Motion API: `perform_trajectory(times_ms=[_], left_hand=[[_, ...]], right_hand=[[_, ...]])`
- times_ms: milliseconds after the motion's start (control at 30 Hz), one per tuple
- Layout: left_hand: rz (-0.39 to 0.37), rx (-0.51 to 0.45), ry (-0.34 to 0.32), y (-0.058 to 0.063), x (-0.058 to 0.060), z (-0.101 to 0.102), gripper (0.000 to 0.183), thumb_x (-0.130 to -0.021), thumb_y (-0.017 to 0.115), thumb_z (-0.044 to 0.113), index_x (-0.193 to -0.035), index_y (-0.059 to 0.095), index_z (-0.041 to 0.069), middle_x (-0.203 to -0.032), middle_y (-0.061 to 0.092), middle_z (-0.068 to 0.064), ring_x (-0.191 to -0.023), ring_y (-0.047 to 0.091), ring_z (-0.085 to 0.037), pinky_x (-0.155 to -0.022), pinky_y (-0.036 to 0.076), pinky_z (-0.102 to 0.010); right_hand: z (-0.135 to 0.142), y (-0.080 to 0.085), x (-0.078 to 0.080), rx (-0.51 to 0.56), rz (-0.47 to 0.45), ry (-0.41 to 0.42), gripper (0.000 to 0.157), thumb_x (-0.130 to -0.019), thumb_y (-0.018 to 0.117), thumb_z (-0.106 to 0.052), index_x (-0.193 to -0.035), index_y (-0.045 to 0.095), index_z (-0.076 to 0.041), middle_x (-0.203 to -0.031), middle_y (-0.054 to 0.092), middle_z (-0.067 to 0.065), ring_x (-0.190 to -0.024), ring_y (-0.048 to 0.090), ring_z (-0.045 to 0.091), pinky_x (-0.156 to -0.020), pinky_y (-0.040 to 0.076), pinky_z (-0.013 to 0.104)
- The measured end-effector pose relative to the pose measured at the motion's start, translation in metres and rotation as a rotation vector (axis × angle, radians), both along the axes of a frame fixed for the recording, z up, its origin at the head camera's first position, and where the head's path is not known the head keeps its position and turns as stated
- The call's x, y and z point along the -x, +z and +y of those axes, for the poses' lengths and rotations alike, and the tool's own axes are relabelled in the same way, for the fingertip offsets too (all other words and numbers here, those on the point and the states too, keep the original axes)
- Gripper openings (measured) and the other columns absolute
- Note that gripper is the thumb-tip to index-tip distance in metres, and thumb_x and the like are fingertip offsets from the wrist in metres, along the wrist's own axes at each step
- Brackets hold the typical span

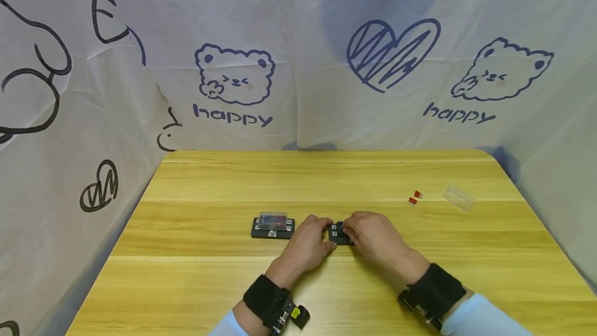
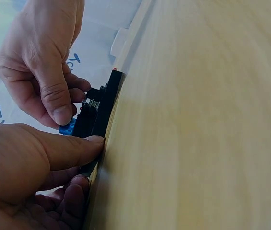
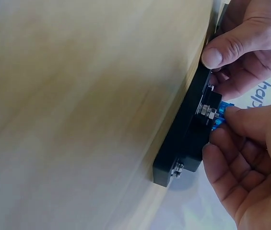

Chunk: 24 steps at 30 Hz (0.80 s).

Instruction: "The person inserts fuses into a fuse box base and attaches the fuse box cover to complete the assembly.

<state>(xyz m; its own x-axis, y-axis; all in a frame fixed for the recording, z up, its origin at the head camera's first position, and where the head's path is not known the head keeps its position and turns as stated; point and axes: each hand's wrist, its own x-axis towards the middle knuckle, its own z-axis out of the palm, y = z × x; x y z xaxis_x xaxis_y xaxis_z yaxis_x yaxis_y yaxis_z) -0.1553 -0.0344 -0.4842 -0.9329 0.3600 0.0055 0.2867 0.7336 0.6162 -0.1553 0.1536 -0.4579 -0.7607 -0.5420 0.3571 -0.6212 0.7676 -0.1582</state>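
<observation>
Black fuse block [image 1: 342, 240]: long axis 9-to-3 o'clock, head view. Left hand [image 1: 307, 246] grips 9-o'clock end; right hand [image 1: 379, 237] pinches blue fuse [image 2: 66, 128].

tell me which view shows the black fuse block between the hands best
The right wrist view: the black fuse block is large, with its near end and metal terminals showing. In the left wrist view the left hand hides part; the head view shows a small piece beside the right hand.

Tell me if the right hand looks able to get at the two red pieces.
Likely yes: nothing visible stands between the right hand and the red pieces on the table, though it would first have to release the blue piece it pinches.
</observation>
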Motion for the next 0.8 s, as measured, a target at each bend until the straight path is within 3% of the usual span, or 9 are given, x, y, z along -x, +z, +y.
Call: perform_trajectory(times_ms=[267,800], left_hand=[[0.001,0.002,-0.006,0.0,0.0004,0.0004,0.049,-0.085,0.073,0.025,-0.129,0.059,0.008,-0.09,0.05,-0.001,-0.076,0.047,-0.014,-0.064,0.041,-0.027],[-0.016,-0.008,-0.001,0.0002,0.0002,0.0009,0.047,-0.085,0.073,0.022,-0.128,0.06,0.009,-0.092,0.051,-0.003,-0.077,0.047,-0.015,-0.064,0.04,-0.027]], right_hand=[[-0.0012,0.0024,-0.0007,0.024,-0.072,-0.047,0.004,-0.089,0.069,-0.014,-0.086,0.071,-0.012,-0.08,0.067,-0.002,-0.073,0.061,0.011,-0.064,0.052,0.031],[-0.0029,0.0049,0.0007,-0.005,-0.034,-0.015,0.004,-0.083,0.073,-0.011,-0.082,0.071,-0.014,-0.078,0.066,-0.003,-0.071,0.061,0.011,-0.063,0.052,0.032]])
